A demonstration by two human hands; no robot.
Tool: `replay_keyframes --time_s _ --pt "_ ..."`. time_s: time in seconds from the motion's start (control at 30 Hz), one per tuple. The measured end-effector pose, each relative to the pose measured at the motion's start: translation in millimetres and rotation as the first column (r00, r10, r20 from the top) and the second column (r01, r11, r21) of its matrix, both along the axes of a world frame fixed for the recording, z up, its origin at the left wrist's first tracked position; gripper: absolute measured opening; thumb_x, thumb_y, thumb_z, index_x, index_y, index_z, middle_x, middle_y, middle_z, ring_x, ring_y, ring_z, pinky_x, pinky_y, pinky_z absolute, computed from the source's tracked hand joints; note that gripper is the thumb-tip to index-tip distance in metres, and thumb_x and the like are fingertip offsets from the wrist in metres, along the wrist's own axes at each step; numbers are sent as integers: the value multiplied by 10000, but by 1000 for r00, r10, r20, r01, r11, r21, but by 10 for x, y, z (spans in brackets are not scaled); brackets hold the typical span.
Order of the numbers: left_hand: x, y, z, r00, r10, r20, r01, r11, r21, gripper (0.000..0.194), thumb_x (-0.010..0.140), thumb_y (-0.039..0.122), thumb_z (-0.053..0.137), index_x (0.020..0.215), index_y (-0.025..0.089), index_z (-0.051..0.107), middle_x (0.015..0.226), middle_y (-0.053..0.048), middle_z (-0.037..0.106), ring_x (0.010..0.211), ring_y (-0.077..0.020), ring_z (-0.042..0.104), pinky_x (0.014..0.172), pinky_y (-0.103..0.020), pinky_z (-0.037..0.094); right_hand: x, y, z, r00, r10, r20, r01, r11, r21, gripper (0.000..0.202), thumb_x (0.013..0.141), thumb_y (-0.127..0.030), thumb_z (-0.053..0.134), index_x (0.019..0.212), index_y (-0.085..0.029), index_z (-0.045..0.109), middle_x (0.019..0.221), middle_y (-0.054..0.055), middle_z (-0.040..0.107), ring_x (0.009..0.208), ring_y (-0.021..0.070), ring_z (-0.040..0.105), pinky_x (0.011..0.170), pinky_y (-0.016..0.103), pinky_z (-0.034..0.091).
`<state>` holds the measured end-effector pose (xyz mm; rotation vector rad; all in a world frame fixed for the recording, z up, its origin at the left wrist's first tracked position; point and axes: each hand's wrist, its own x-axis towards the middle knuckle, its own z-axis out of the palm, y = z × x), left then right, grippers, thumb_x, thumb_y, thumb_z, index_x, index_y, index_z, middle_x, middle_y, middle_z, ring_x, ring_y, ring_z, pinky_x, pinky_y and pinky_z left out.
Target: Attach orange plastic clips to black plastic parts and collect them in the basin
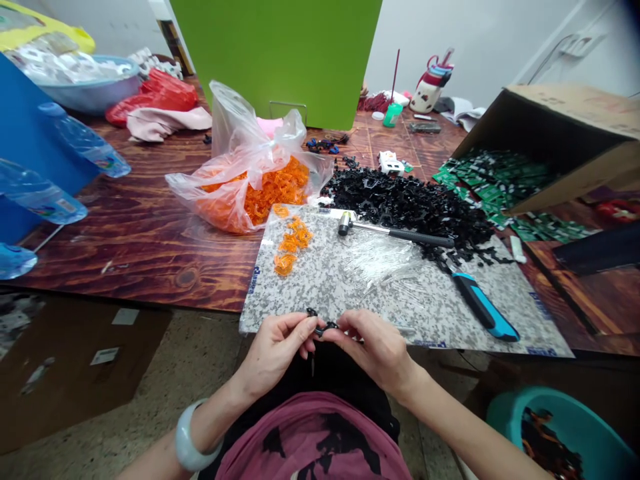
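Just off the front edge of the speckled board [320, 280], my left hand [280, 343] pinches a small black plastic part [320, 328]. My right hand [373, 343] has its fingers closed on the other end of the same part. My fingers hide some of its shape. On the board lie a few orange plastic pieces [285, 263], a pile of thin clear or silvery pins [383, 260] and a small hammer [390, 231]. A big heap of black parts [400, 200] covers the board's back edge. Pliers with blue and black handles [485, 308] rest at the right.
A clear bag of orange pieces [270, 193] stands left of the board. On the right, a cardboard box [565, 147] spills green and white pieces. A teal bucket [520, 400] stands below at the right. Plastic bottles [83, 140] and a blue panel [25, 133] are at the left.
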<state>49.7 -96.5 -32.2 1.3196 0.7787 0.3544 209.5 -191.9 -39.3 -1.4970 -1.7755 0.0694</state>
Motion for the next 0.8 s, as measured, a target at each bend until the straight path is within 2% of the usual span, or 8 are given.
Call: replay_keyframes --time_s 0.23,0.47,0.57,0.7,0.8 --pt "-2 11 -44 1000 9 -20 -8 999 48 262 858 314 547 832 115 716 574 14 575 527 -83 505 522 -184 412 -5 29 -53 998 -38 -56 35 998 -45 115 905 -299 548 875 -189 534 675 4 603 602 114 566 563 225 443" --pt "-25 25 -119 999 10 -33 -8 998 68 278 879 330 519 883 121 702 591 16 567 553 -95 513 542 -195 409 -8 21 -36 975 -50 -216 6 980 -198 156 855 -266 611 961 -176 542 794 27 618 631 115 561 594 222 461" --pt "-40 26 -120 999 7 -51 -1 994 114 272 883 330 512 871 128 693 595 21 555 560 -98 507 558 -199 405 -18 29 18 949 -88 -302 -17 944 -329 154 843 -268 609 957 -172 570 791 24 615 626 118 545 606 233 453" --pt "-51 4 -113 997 -19 -74 34 979 203 285 895 341 485 833 139 676 611 19 543 584 -112 512 573 -209 402 -25 49 63 887 -157 -435 -89 865 -493 164 861 -327 565 890 -170 601 721 7 588 587 110 506 550 224 412" --pt "-49 -15 -112 993 -45 -109 75 955 287 293 906 334 462 809 138 658 621 15 540 596 -120 510 574 -217 394 -35 59 61 837 -186 -515 -156 820 -551 211 872 -359 536 802 -167 590 654 -12 537 561 99 462 518 214 372"
